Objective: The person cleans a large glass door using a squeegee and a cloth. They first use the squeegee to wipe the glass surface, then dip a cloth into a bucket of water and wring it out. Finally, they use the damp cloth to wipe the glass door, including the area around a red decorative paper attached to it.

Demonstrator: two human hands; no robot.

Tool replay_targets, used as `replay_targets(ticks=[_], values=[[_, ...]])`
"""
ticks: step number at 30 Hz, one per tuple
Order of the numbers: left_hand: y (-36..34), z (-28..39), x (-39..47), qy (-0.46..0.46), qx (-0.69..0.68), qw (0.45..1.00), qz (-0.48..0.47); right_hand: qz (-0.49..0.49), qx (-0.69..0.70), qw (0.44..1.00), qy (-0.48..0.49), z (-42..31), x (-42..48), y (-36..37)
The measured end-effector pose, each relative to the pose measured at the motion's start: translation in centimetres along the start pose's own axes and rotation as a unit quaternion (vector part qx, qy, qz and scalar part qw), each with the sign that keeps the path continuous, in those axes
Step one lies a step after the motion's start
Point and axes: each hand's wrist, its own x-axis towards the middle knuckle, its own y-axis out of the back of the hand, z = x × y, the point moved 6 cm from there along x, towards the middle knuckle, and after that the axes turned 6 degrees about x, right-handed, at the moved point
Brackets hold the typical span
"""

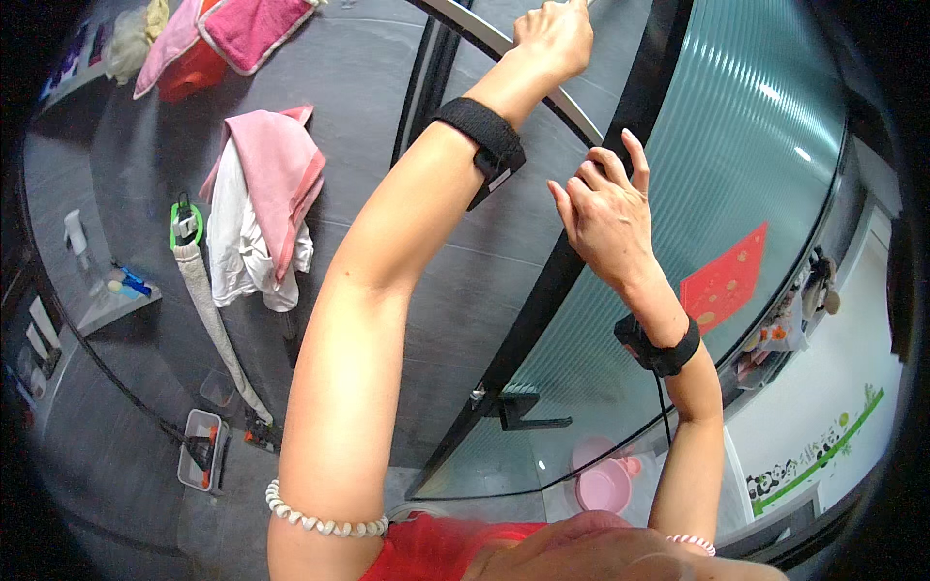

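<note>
My left hand [556, 40] is raised to the top of the view, its fingers curled into a fist. It is beside a pale metal-edged bar [483, 30]; what it grips, if anything, is hidden by the hand and the picture's edge. Lower and to the right, my right hand [610, 207] is lifted with its fingers apart and bent. It appears in front of the black frame [556, 279] of a ribbed glass door [741, 138], and whether it touches the frame cannot be told. Each wrist wears a black strap with a small device.
A black door handle [530, 412] juts out below. Pink cloth [272, 181], white cloth [236, 247] and a fabric-covered pole [211, 319] hang on the grey tiled wall. A corner shelf [120, 309] holds a spray bottle [83, 250]. Pink basins [603, 485] sit behind the glass.
</note>
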Motion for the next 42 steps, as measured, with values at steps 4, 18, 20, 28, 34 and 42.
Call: replay_targets(ticks=[4, 18, 20, 28, 34, 42], values=[[-1.1, -0.2, 1.4, 0.034, -0.009, 0.999, -0.001, 0.006, 0.001, 1.000, 0.003, -0.2, -0.1, 0.4], [-3.1, -2.5, -2.3, -0.002, -0.049, 0.996, 0.078, 0.006, 0.005, 1.000, -0.008, -0.3, -0.2, 0.4], [-2.7, -1.3, -1.6, -0.016, -0.056, 0.996, 0.063, 0.008, 0.005, 1.000, -0.009, -0.1, -0.4, 0.4], [-2.9, -0.2, -0.4, 0.006, -0.078, 0.996, 0.043, 0.007, 0.015, 1.000, -0.010, -0.3, -0.2, 0.4], [-4.2, -0.7, -0.6, 0.002, -0.068, 0.997, 0.025, 0.011, 0.013, 1.000, -0.010, 0.0, -0.6, 0.2], [-8.7, -4.2, -2.8, -0.089, 0.003, 0.992, 0.094, 0.051, 0.034, 0.998, 0.010, 0.0, -0.4, 0.1]])
